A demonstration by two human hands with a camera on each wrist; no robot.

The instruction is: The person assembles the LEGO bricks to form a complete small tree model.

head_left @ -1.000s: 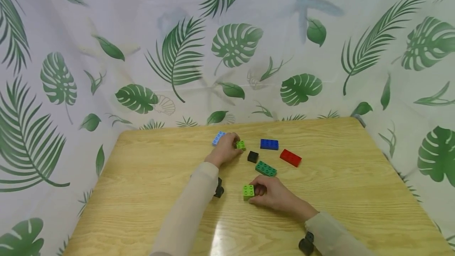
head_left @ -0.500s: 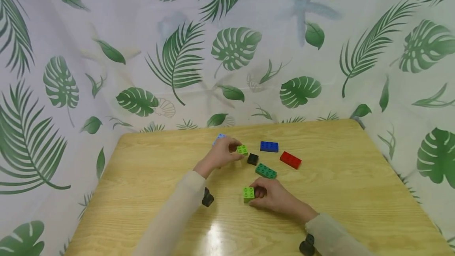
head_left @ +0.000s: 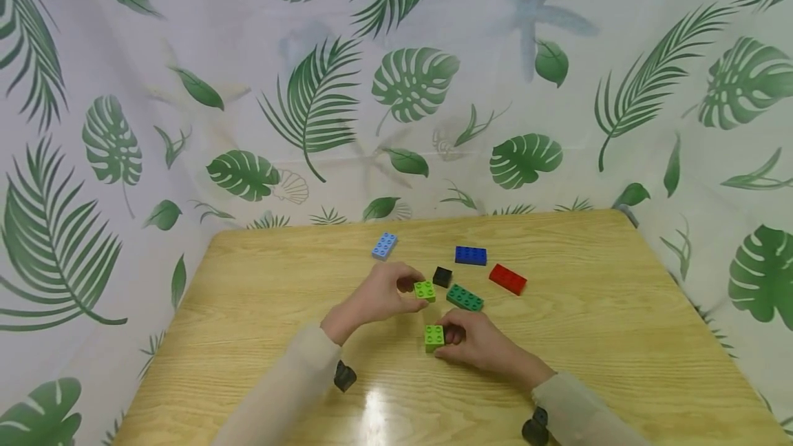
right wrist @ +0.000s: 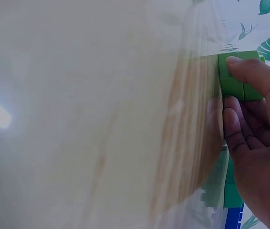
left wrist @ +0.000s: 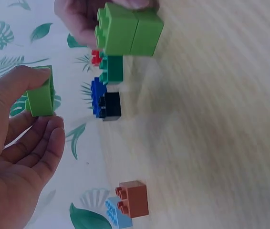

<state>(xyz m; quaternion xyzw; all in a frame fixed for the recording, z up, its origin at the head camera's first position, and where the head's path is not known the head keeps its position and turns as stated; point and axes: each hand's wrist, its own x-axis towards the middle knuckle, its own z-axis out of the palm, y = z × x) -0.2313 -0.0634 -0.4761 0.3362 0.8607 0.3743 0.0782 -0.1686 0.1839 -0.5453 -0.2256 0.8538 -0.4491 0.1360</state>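
Note:
My left hand pinches a light green toy building brick between thumb and fingers. In the left wrist view this brick is up off the table, its hollow underside partly showing. Nearer to me, my right hand grips two light green bricks stacked one on the other. Their seam shows in the left wrist view, where the stack has studs on one end. The left hand's brick is apart from the stack, just beyond it.
A dark green brick, black brick, blue brick, red brick and light blue brick lie on the wooden table. A brown brick shows only in the left wrist view. Patterned cloth hangs behind.
My left hand has drawn its light green brick toward me, closer to the stack, uncovering the light blue brick. My right hand and its stack have stayed put.

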